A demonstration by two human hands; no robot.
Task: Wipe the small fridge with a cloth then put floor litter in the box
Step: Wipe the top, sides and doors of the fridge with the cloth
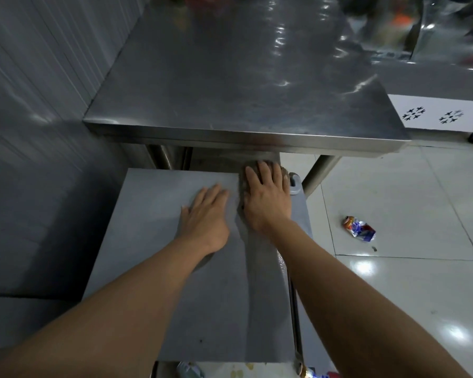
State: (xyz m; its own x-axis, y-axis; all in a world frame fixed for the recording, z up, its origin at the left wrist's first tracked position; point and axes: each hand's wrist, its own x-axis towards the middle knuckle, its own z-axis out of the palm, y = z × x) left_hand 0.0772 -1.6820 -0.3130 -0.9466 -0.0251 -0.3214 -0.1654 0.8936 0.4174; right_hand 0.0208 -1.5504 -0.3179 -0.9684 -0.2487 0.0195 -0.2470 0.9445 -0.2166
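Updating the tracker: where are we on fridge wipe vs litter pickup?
Done: nothing clearly finished; a darker streak on the fridge top runs back from the cloth. In hand: the right hand presses flat on the cloth at the far right corner, and the left hand rests flat beside it. Left: crushed can on the floor tiles; no box in view.

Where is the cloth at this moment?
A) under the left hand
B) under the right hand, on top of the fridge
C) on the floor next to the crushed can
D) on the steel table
B: the right hand presses flat on the cloth at the far right corner of the fridge top.
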